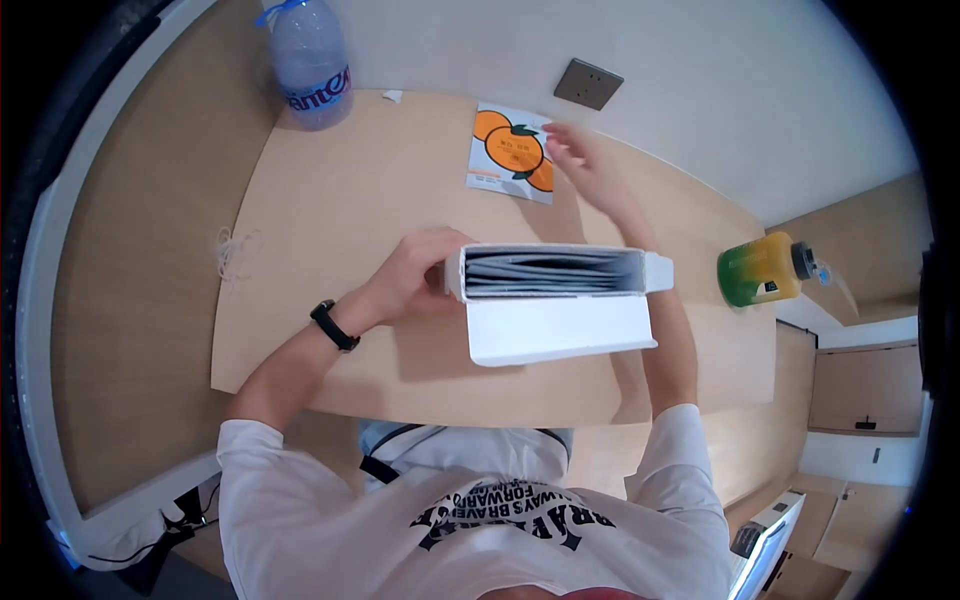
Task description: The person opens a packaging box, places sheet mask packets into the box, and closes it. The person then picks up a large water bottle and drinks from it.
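Note:
My left hand (422, 268) is closed around the left end of a white cardboard box (560, 328). The box's lid flap hangs out toward me, and its open top shows several thin grey-white packets (540, 273) standing in a row inside. Farther back on the table lies a flat white packet printed with oranges (512, 150). My right hand (588, 172) reaches past the box to the packet's right edge, fingers apart and slightly blurred. Whether its fingertips touch the packet is hard to see.
A large clear bottle (312, 70) stands at the back left of the wooden table (330, 200). Loose pale bands (238, 254) lie at the left edge. To the right is a yellow-green bottle (757, 270). A wall socket (589, 84) sits above the table's back edge.

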A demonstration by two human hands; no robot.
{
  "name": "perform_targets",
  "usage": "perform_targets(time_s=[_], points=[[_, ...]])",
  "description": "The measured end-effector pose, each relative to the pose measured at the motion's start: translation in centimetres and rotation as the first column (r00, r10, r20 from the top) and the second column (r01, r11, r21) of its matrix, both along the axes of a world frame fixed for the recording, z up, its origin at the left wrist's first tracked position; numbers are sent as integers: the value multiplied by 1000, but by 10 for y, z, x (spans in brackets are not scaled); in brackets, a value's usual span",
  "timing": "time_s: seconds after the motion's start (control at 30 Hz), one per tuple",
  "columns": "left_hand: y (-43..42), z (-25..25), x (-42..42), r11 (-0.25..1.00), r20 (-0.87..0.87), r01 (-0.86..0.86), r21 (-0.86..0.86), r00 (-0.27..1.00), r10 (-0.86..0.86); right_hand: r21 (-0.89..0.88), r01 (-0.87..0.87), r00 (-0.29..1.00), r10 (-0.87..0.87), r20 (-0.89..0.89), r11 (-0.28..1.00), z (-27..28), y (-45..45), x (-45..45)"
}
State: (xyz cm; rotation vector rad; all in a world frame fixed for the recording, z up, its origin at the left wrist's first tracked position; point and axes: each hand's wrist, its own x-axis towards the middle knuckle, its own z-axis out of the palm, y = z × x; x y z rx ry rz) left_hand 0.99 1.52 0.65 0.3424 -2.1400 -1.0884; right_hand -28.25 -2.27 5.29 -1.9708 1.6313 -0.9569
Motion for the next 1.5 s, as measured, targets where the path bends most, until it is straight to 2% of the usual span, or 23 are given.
perform_targets(time_s=[0.1, 0.17, 0.2, 0.33, 0.4, 0.5, 0.6, 0.7, 0.77, 0.9, 0.93, 1.03, 1.07, 1.13, 1.17, 1.27, 1.37, 1.4, 1.5], points=[[-1, 5, 1, 999, 0, 1, -40, 1000, -1, -119, 124, 933, -157, -323, 985, -43, -21, 12], [-2, 3, 3, 999, 6, 5, -31, 1000, -4, -148, 268, 785, -305, -539, 952, -50, -14, 28], [-2, 0, 4, 996, 90, -1, 88, 996, -7, -190, 266, 723, -326, -609, 945, -49, -12, 34], [-6, -7, 2, 999, -36, 3, -53, 999, -5, 32, 190, 845, -147, -514, 981, -34, -11, 24], [-5, -5, 2, 1000, -6, 6, -6, 1000, -6, 157, 91, 906, -17, -422, 983, -32, -23, -2], [-4, -6, 2, 1000, 12, -6, 11, 1000, 6, 222, 6, 940, 69, -333, 975, -21, -16, -21], [-3, -7, 1, 1000, -6, -10, -22, 1000, 10, 164, -31, 935, 87, -345, 986, -15, -5, -27], [-3, -6, 0, 999, -42, -4, -40, 999, 3, 348, 105, 989, -60, -137, 932, -1, 4, -23], [-2, -4, -1, 1000, -37, -2, -27, 999, 1, 401, 104, 976, -171, 134, 910, -17, 1, -44], [-2, -4, 2, 1000, 34, -15, 1, 999, 15, 472, 51, 760, -340, 553, 880, -15, 4, -60], [-2, -4, 2, 1000, 53, -18, 3, 998, 18, 450, 15, 776, -294, 558, 893, 0, 11, -56], [-2, -3, -1, 995, -43, -38, -97, 998, 34, 342, 241, 826, -377, 419, 908, 43, 31, -46], [-1, -1, 0, 998, -10, -34, -61, 999, 34, 213, 340, 832, -399, 386, 916, 55, 38, -49], [1, 0, -1, 999, -40, -30, -19, 999, 30, -49, 294, 749, -198, 633, 954, 85, 57, -45], [2, 0, -2, 1000, -55, -27, 3, 998, 27, -212, 197, 570, 63, 819, 957, 105, 68, -39], [2, -2, -4, 999, -46, -38, -21, 998, 37, -361, 103, 596, 234, 768, 927, 149, 103, -5], [0, -2, -2, 999, -8, -29, -26, 1000, 29, -389, -61, 648, 333, 685, 919, 145, 127, 17], [-1, -3, -2, 998, -25, -34, -56, 999, 33, -334, -42, 698, 266, 665, 942, 142, 134, 22], [-1, -4, -4, 992, -70, -61, -110, 996, 53, -258, -115, 831, 235, 504, 959, 132, 142, 32]])
